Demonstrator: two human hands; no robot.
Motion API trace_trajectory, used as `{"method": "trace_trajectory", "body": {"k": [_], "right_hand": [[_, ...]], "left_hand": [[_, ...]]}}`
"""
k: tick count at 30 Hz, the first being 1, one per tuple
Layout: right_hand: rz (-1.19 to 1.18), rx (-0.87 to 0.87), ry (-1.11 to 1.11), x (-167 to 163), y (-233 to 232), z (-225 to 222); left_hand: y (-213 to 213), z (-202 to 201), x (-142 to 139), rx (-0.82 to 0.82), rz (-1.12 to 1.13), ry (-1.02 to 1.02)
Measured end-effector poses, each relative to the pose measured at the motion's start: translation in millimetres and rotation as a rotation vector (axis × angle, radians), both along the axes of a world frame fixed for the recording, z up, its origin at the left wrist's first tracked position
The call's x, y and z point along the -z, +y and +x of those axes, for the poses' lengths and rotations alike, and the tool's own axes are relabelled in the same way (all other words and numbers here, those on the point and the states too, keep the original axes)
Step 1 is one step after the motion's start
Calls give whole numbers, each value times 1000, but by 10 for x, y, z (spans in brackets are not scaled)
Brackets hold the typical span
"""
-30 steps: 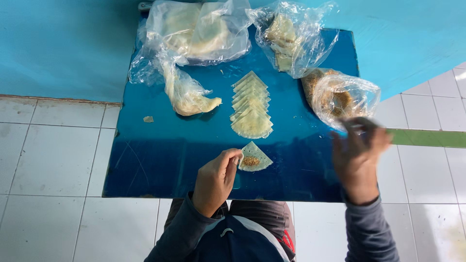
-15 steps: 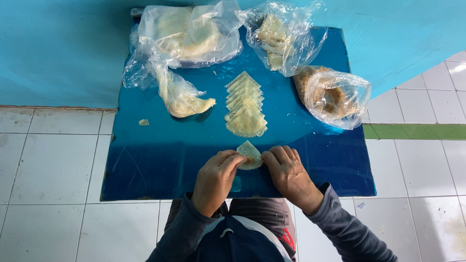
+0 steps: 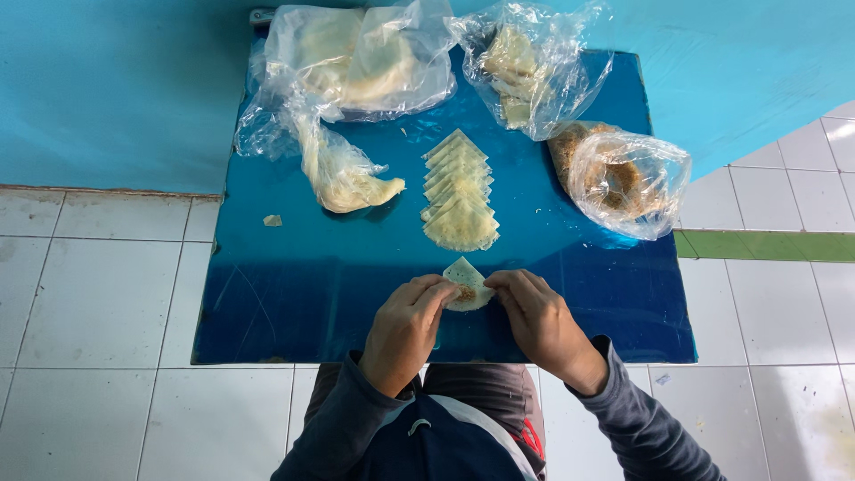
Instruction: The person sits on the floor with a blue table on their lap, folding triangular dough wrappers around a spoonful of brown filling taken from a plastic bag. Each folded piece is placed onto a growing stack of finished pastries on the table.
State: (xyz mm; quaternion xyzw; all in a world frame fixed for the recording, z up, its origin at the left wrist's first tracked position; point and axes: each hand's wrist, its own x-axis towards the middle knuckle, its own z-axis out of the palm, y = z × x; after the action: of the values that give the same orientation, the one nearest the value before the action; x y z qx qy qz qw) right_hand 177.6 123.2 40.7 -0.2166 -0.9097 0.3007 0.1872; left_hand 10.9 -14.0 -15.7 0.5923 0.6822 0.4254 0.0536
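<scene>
Your left hand (image 3: 405,328) and right hand (image 3: 541,322) both pinch a small pale triangular dough wrapper (image 3: 465,281) with brown filling, lying on the glossy blue tabletop (image 3: 294,285) just below the row of folded pale triangular pastries (image 3: 458,191).

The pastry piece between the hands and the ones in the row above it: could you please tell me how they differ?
The pastry piece lies alone at the blue table's near edge, pinched by the left hand and right hand; the row of pieces overlaps mid-table, untouched. The held piece shows brownish filling; the row shows none. Both are pale, thin and wedge-shaped.
</scene>
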Motion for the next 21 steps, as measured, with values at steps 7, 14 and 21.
{"method": "trace_trajectory", "body": {"k": [7,14,21], "right_hand": [[76,-123,128,26,-23,-107],[137,-118,109,147,-56,-213],[98,-105,78,189,2,-165]], "left_hand": [[-13,-1,-4,5,-19,-41],[27,-9,-56,35,-6,-45],[18,-9,-81,44,-21,-36]]}}
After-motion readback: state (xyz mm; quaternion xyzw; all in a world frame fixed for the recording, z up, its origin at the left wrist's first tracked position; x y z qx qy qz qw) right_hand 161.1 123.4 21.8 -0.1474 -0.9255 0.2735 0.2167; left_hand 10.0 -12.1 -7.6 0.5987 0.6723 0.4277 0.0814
